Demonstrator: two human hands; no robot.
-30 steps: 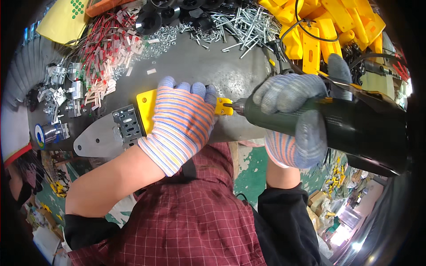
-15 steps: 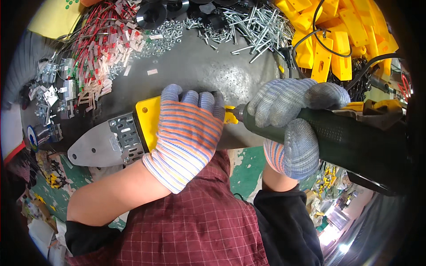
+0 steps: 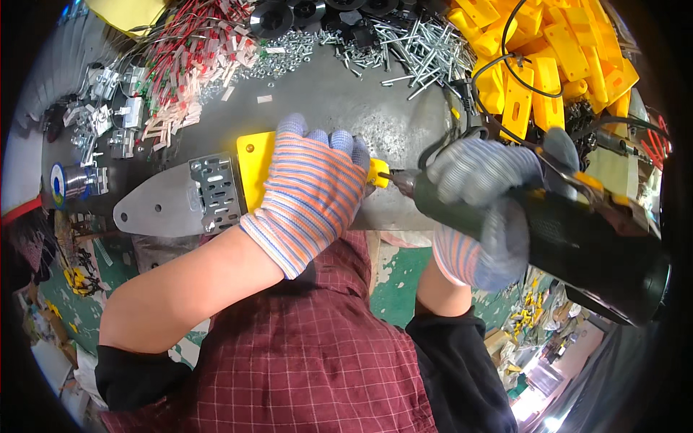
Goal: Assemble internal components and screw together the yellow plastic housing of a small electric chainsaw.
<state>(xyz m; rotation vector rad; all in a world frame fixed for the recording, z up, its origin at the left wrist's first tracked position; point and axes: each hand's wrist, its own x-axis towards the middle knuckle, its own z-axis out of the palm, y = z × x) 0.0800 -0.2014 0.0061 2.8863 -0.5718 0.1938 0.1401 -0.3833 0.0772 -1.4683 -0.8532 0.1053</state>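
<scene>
My left hand (image 3: 310,191), in a striped knit glove, is wrapped over a yellow plastic handle (image 3: 254,167). Joined to the handle's left end is a flat grey metal plate (image 3: 160,207) with a slotted metal section and a rounded tip. The handle's right end sticks out past my fingers. In my right hand (image 3: 482,177), also gloved and slightly blurred, is a dark green power screwdriver (image 3: 585,242) held level. Its thin bit (image 3: 390,177) points left at the handle's right end; whether it touches is hard to see.
Across the back of the dark worktop (image 3: 303,94) lie red wires with pale connectors (image 3: 184,79), small nuts, black discs (image 3: 271,20), long screws (image 3: 426,54) and yellow plastic shells (image 3: 563,58). Metal clips and a solder spool (image 3: 68,182) sit at left. A black cable loops at right.
The screwdriver's rear has swung nearer to me, and its bit has backed slightly off the handle's end. My right thumb has lifted. The view has shifted a little.
</scene>
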